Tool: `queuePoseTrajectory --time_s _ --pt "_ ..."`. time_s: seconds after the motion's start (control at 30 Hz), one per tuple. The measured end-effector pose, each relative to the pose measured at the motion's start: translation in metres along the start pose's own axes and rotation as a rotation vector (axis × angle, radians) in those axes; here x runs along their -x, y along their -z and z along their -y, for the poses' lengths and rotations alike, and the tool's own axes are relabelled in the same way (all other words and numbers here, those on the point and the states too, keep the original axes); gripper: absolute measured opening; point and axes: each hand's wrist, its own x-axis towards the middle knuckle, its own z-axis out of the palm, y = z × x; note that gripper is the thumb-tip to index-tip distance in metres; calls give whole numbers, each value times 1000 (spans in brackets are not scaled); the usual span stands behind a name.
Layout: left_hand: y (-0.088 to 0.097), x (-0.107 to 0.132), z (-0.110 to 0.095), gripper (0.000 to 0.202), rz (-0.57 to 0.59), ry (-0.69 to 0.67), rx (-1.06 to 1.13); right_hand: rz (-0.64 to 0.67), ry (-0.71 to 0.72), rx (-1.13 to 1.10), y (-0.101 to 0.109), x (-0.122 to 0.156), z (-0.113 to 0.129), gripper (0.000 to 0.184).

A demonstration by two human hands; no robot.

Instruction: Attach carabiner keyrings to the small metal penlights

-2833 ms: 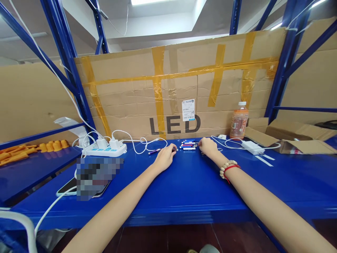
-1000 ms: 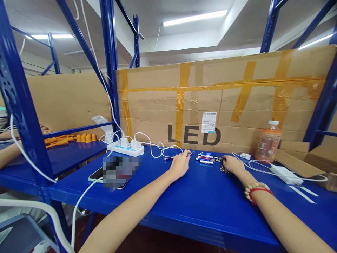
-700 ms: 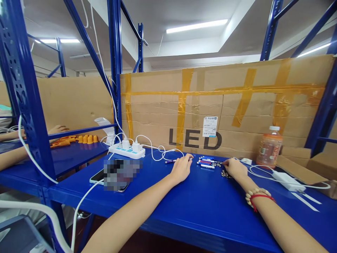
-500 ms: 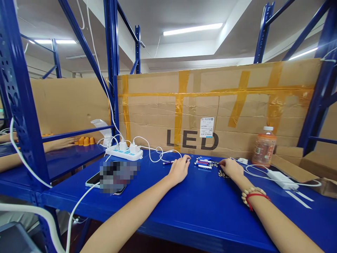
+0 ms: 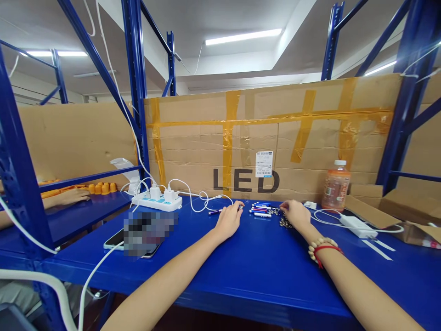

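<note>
On the blue tabletop, my left hand (image 5: 228, 221) is closed, its fingertips round a small silvery-ended stick (image 5: 240, 207). To its left a slim purple pen-like stick (image 5: 215, 212) pokes out; whether both are one piece is hidden. Several pen-like sticks (image 5: 261, 209), blue, white and red, lie side by side between my hands. My right hand (image 5: 296, 214) has its fingers pinched together just right of them, by small metal pieces (image 5: 276, 211). What it holds, if anything, is too small to tell. A little heap of metal rings (image 5: 285, 223) lies under that hand.
A white power strip (image 5: 156, 202) with chargers and cables stands at the left, behind phones (image 5: 113, 240) partly blurred out. At right are an orange-labelled bottle (image 5: 336, 187), a white adapter (image 5: 358, 226) and an open carton (image 5: 409, 207). Another person's hand (image 5: 74, 196) rests on the neighbouring table.
The view has swung slightly to the right, so everything sits further left. Both my hands keep nearly the same place and grip. The other person's hand has drawn back from the orange pieces.
</note>
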Motion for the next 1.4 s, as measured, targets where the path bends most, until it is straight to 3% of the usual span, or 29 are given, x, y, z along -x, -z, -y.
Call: queuePoseTrajectory --time_s 0.13,0.27,0.33,0.5,1.03,1.4 --pt "-3 -3 5 29 -1 38 39 -95 41 -378 -5 -1 14 20" --pt "-8 -6 11 26 -7 56 90 12 198 -839 -13 5 40 26" --pt "-9 -6 12 23 -14 36 96 108 282 -943 -15 10 52 30" --pt "-11 -7 14 21 -29 -40 129 215 381 -1005 -15 19 65 29" --pt "-15 -3 13 28 -64 -165 281 316 235 -1149 -6 27 71 35" --pt "-14 -3 11 28 -115 -98 389 320 230 -1190 -5 28 78 39"
